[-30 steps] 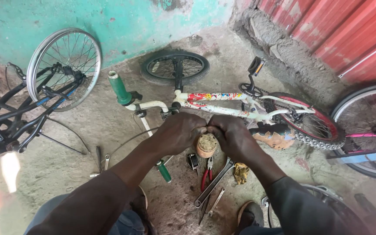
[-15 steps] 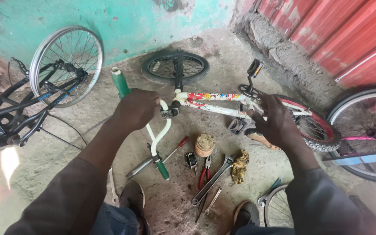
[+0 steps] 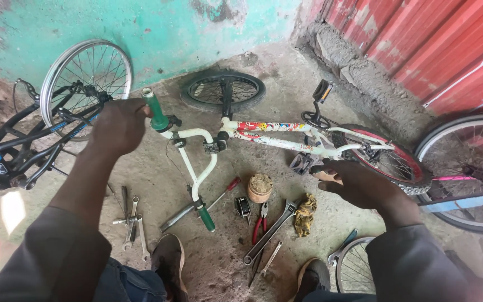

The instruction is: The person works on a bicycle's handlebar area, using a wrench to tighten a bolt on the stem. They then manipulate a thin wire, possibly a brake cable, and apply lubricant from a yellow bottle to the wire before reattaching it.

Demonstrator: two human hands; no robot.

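Head view looks down on a small white bicycle (image 3: 286,137) lying on its side on the concrete floor (image 3: 157,184), with its front wheel (image 3: 223,90) toward a green wall and its rear wheel (image 3: 389,159) to the right. The left hand (image 3: 119,124) is closed around the upper green grip (image 3: 155,110) of the white handlebar (image 3: 194,154). The right hand (image 3: 359,184) hovers open, fingers spread, just beside the bicycle's lower pedal (image 3: 301,163) and near the rear wheel; whether it touches the frame cannot be told.

Between the person's shoes lie tools on the floor: a red-handled screwdriver (image 3: 225,193), a small round tin (image 3: 260,188), red-handled pliers (image 3: 260,222), a long adjustable wrench (image 3: 269,232) and a yellow rag (image 3: 305,213). A few spanners (image 3: 132,221) lie below the left forearm. To the left stands a black bicycle frame (image 3: 23,142) in front of a loose spoked wheel (image 3: 88,78). At the right edge another bicycle wheel (image 3: 465,168) shows beside a red corrugated wall (image 3: 437,45).
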